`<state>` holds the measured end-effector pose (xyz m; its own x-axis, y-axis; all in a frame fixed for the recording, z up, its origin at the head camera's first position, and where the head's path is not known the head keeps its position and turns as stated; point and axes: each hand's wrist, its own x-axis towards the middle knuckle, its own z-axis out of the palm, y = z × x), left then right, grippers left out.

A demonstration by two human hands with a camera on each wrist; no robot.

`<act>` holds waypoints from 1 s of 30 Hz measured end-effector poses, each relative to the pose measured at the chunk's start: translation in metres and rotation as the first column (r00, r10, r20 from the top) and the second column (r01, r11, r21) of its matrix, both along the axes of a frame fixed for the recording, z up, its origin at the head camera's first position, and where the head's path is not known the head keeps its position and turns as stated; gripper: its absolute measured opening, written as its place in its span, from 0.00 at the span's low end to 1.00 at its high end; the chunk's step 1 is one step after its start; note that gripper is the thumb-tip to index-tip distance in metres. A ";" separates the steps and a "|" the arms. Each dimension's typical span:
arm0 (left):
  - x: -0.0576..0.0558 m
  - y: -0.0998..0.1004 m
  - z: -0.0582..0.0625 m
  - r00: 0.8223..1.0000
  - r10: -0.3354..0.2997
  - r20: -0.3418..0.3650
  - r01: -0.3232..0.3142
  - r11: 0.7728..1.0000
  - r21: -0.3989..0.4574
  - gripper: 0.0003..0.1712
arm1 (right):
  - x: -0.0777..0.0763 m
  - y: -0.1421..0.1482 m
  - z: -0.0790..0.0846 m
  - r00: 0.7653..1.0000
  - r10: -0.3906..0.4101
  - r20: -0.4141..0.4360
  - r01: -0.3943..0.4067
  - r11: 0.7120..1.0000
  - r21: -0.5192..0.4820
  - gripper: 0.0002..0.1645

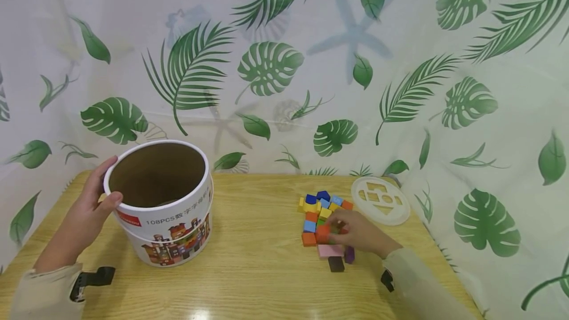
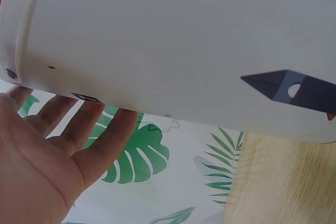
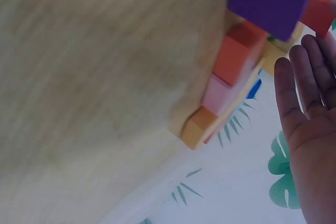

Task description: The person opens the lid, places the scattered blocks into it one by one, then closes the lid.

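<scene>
White bucket (image 1: 171, 233) stands within the left hand (image 1: 84, 214), thumb and fingers gripping its side near the rim. Well to that hand's right, the right hand (image 1: 357, 233) is nearer the red block (image 1: 324, 234), set at its fingertips; pinched or merely touched, I cannot tell. Just this side lies a pink block (image 1: 330, 251), long axis crosswise.
</scene>
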<state>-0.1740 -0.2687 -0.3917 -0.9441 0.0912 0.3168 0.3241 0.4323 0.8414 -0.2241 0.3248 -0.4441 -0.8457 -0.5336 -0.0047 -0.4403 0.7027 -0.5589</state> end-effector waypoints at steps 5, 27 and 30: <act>-0.001 0.000 0.000 1.000 -0.001 -0.003 0.001 1.000 0.000 0.42 | -0.005 -0.001 0.010 0.999 -0.024 -0.028 0.024 1.000 -0.001 0.12; -0.002 -0.002 -0.003 1.000 0.014 -0.024 -0.014 1.000 -0.022 0.42 | -0.034 -0.079 0.058 0.951 -0.172 -0.256 0.093 0.952 -0.292 0.16; -0.001 -0.001 -0.003 0.999 0.017 -0.032 -0.018 0.999 -0.032 0.42 | -0.037 -0.096 0.063 0.939 -0.170 -0.298 0.050 0.926 -0.373 0.15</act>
<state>-0.1753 -0.2695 -0.3952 -0.9353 0.0855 0.3434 0.3423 0.4648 0.8166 -0.2612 0.2292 -0.3815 -0.8226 -0.3519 0.4466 -0.5682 0.5385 -0.6223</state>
